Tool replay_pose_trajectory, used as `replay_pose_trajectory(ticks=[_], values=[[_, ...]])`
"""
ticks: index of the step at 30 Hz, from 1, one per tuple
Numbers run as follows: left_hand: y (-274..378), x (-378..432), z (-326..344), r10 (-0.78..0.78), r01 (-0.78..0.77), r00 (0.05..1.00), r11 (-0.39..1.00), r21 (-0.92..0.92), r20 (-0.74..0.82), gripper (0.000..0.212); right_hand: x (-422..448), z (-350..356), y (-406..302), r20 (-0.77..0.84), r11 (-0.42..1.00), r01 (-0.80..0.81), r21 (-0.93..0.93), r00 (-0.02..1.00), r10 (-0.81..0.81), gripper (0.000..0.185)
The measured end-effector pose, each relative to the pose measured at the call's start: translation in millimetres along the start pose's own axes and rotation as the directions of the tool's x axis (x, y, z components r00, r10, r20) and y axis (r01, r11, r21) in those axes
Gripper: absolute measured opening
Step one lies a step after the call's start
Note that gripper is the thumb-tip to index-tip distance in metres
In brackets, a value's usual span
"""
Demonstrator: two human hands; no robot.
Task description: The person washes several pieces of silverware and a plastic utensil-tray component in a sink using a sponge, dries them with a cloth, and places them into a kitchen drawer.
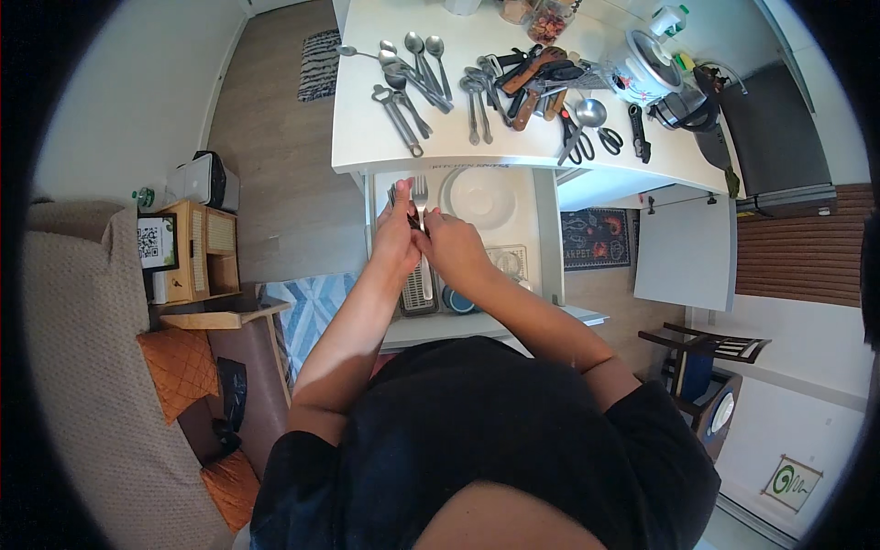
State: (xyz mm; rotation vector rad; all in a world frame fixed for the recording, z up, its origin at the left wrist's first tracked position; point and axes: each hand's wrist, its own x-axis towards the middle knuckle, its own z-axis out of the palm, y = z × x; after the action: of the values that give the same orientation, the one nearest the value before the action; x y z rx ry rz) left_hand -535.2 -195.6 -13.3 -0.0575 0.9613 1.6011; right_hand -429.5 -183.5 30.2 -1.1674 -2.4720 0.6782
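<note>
Over an open drawer (546,234), my left hand (395,237) is closed around several metal forks, their tines showing beside the thumb. My right hand (450,240) touches the forks from the other side, its fingers on a fork (421,192) with tines pointing toward the counter. Whether it grips that fork is hard to tell. Below the hands a grey perforated tray (418,295) sits in the drawer, with a long metal utensil handle over it. White dishes (481,198) and a blue round item (458,300) lie farther right in the drawer.
On the white counter (357,148) lie spoons (434,48), a peeler (397,120), scissors (576,141), a ladle (590,113) and a pile of wooden and black utensils (543,75). A floral white pot (643,72) stands at the right. An open cabinet door (684,254) hangs below.
</note>
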Motion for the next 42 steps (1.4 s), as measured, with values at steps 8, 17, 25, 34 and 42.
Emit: replay_pose_trajectory(ticks=[8, 17, 25, 34, 42], values=[[-5.2, -5.7, -14.0, -0.056, 0.055, 0.998, 0.996, -0.069, -0.017, 0.041, -3.5, -25.4, 5.1, -0.012, 0.970, -0.057, 0.236, 0.998, 0.062, 0.017], [-10.4, -15.4, -9.8, -0.021, 0.023, 0.995, 1.000, -0.019, 0.095, 0.045, -22.7, 4.4, 20.2, -0.037, 0.948, -0.080, 0.307, 0.995, 0.096, 0.015], [-26.5, -14.8, -20.3, -0.132, 0.127, 0.986, 0.991, 0.051, 0.099, 0.051, -9.7, -15.3, 31.2, 0.373, 0.987, -0.141, 0.075, 0.922, 0.103, 0.017], [-30.5, -7.3, -46.1, -0.407, 0.406, 0.913, 0.910, 0.079, -0.008, 0.073, -20.8, 15.0, 44.4, 0.547, 0.996, 0.084, -0.021, 0.835, -0.059, 0.018], [-31.9, 2.4, -58.1, -0.397, 0.402, 0.915, 0.909, 0.108, -0.066, 0.041, -35.0, 32.0, 46.1, 0.320, 0.987, 0.082, 0.139, 0.939, -0.123, 0.017]])
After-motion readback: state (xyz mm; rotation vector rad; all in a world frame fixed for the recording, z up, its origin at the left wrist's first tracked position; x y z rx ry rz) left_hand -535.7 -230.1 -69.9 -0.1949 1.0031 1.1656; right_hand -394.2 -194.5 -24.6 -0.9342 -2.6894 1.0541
